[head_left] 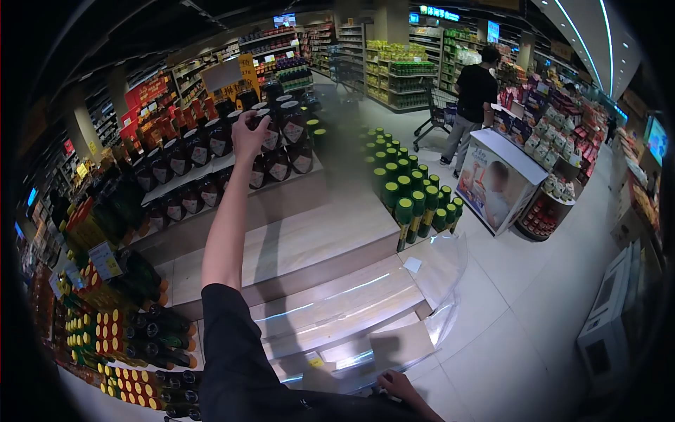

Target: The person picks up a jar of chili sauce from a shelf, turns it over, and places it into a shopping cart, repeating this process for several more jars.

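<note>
My left hand (251,135) reaches up to the stepped display, with its fingers and thumb curled round the lid of a dark jar (270,138) in the upper row. Similar jars with dark lids and diamond-shaped labels stand close on both sides, such as this jar (293,128) to the right. Low at the bottom of the view, my right hand (397,386) is near my body with its fingers curled in. Whatever it may hold is hidden. Close above it lies a flat brownish panel (401,348).
Green-capped bottles (404,211) stand in rows at the display's right end. Bare wooden steps (309,239) descend toward me. Yellow-capped bottles (105,330) fill the lower left. A person (476,88) in dark clothes stands beside a shopping cart (437,112), behind a promotional counter (496,179).
</note>
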Tool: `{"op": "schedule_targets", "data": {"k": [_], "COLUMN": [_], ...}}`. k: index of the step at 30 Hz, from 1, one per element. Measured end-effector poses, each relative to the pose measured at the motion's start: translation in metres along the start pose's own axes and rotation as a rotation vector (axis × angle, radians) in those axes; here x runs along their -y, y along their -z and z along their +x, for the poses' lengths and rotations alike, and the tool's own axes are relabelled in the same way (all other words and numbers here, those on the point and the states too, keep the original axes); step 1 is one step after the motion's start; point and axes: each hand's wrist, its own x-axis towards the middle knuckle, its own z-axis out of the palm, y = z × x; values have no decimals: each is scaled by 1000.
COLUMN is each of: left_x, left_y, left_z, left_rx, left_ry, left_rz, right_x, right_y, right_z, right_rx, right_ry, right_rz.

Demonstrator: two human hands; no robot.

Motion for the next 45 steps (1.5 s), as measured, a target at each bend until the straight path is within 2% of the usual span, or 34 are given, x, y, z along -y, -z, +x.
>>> {"op": "schedule_targets", "data": {"k": [3,7,14,16,18,19,22,24,25,27,30,32,34,35,36,38,40,45], "left_x": [2,-6,-2,-16,11,19,-26,-24,-21,-34,-35,-48,-77,-73,-97,-108,-109,-155], "left_y": [-12,-14,-17,-10,-21,-26,6,11,17,43,60,79,97,102,116,120,123,116], "left_z": [-2,-3,2,-2,11,14,-11,-6,-5,-12,-15,-34,-70,-80,-103,-135,-162,-226], "left_rx": [-66,18,-88,-2,-39,-75,-53,-103,-159,-121,-77,22,94,186,276,339,444,622], "left_ry": [5,99,-15,86,43,6,102,76,51,71,43,105,111,119,169,171,219,342], "left_rz": [-48,-152,98,26,40,49,-16,35,85,62,-181,-337,-478,-570,-541,-554,-585,-861], "right_x": [8,10,-6,5,19,22,21,12,4,-12,25,15,45,99,121,188,224,299], "right_y": [3,4,-3,3,11,14,17,17,15,11,28,27,35,62,71,102,115,144], "right_z": [-5,-8,-2,-6,-13,-16,-25,-24,-20,-9,-7,28,41,21,27,13,19,-16], "right_rx": [4,-72,-96,-109,-24,-24,-86,-125,-113,-39,-80,139,136,139,228,262,264,240], "right_ry": [-21,50,91,111,-49,-49,2,66,65,79,281,304,453,393,446,475,610,673], "right_rz": [25,-10,-20,-23,47,50,67,1,5,104,89,300,476,429,558,604,663,824]}}
